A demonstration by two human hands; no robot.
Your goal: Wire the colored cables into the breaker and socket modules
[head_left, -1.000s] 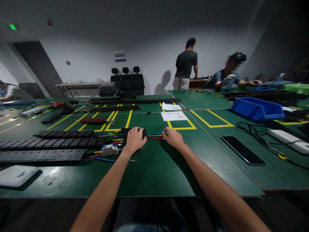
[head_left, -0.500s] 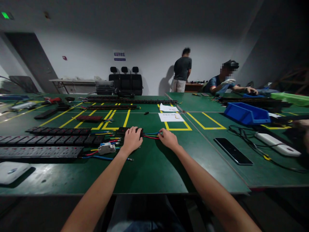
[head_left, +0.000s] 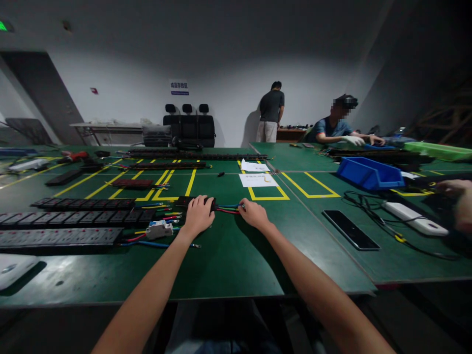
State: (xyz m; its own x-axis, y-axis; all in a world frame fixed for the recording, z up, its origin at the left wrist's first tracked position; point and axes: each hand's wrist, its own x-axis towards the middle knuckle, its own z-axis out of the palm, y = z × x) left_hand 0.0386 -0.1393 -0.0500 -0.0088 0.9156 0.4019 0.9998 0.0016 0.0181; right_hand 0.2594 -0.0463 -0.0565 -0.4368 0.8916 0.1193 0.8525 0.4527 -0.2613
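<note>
My left hand (head_left: 199,215) is wrapped over a short black socket module (head_left: 182,201) on the green table (head_left: 221,265), covering most of it. From the module's right end run blue, green and red wires (head_left: 227,210). Their far ends are pinched in the fingers of my right hand (head_left: 252,213), which hides the tips. Left of my hands lie long black socket strips (head_left: 61,237) with coloured leads. A white circuit breaker (head_left: 159,229) sits on the leads, and a blue wire (head_left: 158,244) with a metal lug reaches out below it.
White paper sheets (head_left: 258,180) lie beyond my hands, inside yellow tape outlines. To the right are a phone (head_left: 350,229), a white power bank-like device (head_left: 416,219), black cables (head_left: 368,211) and a blue bin (head_left: 369,173). A seated co-worker (head_left: 332,129) and a standing person (head_left: 272,110) are farther off.
The view has shifted slightly. Both my hands keep their hold on the module and wires. The seated co-worker's gloved hand has lowered toward the table.
</note>
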